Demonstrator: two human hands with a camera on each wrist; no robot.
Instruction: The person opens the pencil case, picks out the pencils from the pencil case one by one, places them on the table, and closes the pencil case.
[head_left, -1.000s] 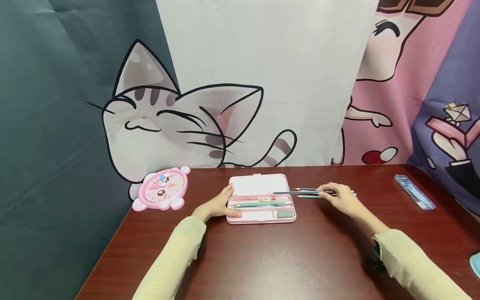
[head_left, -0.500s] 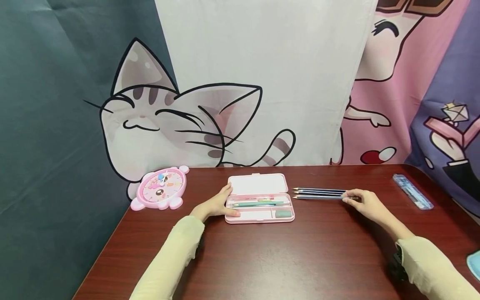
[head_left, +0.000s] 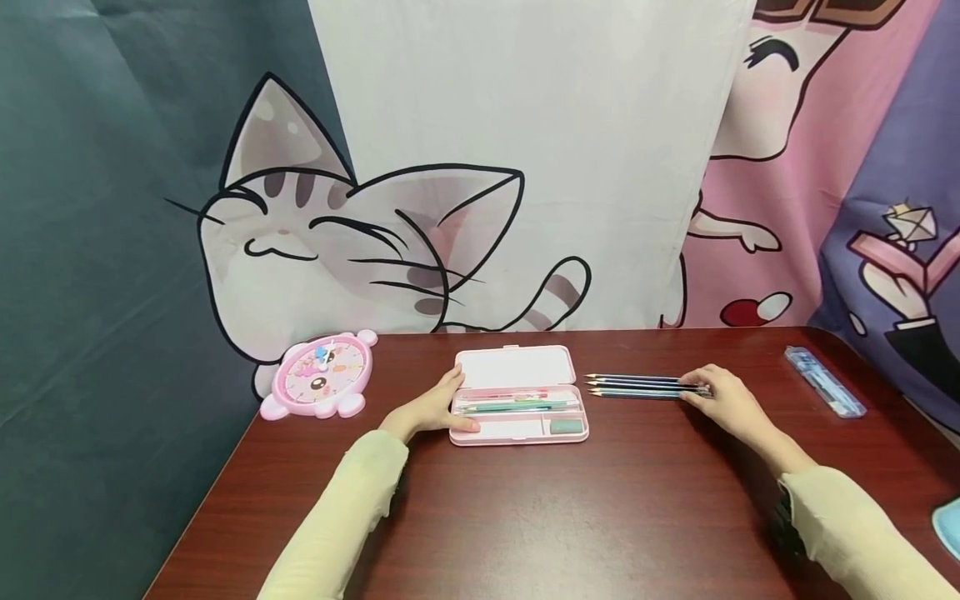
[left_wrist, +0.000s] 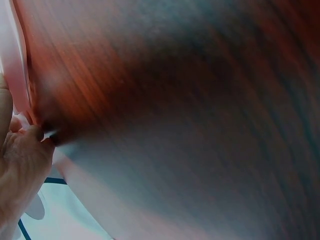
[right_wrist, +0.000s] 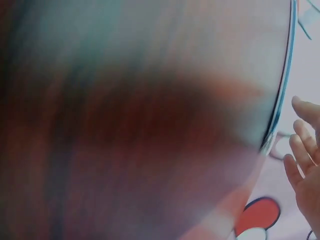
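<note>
Head view shows the left hand (head_left: 427, 411) lying flat against the left end of the open pink pencil case (head_left: 519, 397), fingers straight and resting on its edge, which looks meant to keep the light case from sliding on the worktop (head_left: 570, 517). Just right of the case, three pencils (head_left: 637, 386) lie side by side, tips toward the case, so they can go in lengthwise. The right hand (head_left: 731, 404) touches their blunt ends with its fingers relaxed and slightly apart, seemingly squaring them into a neat row rather than gripping one. Inside the case a teal pencil and an eraser (head_left: 567, 427) sit in their compartments. A pink clock (head_left: 321, 377) stands off to the left, and both wrist views are too blurred to add detail.
</note>
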